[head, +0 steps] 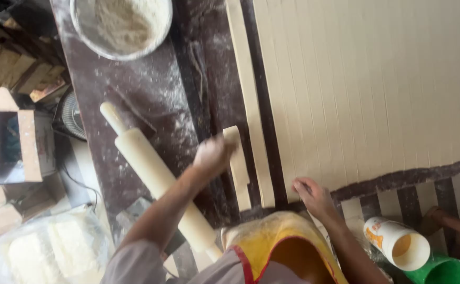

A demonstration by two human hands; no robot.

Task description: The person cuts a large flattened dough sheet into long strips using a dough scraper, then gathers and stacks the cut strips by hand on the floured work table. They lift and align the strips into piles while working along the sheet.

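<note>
A wide sheet of pale dough (367, 84), scored into narrow strips, covers the right of a dark floured worktop (151, 89). My left hand (213, 155), blurred, grips the upper end of a short cut dough strip (239, 168). A long separated dough strip (253, 105) lies just right of it. My right hand (314, 199) rests on the near edge of the sheet; whether it holds anything I cannot tell. A pale rolling pin (156, 176) lies on the worktop under my left forearm.
A metal bowl of flour (122, 23) stands at the far left of the worktop. Cardboard boxes (14, 142) and bagged pale blocks (51, 247) sit at the left. A white cup (398, 243) and green cup (440, 271) lie at lower right, near another person's arm (456, 225).
</note>
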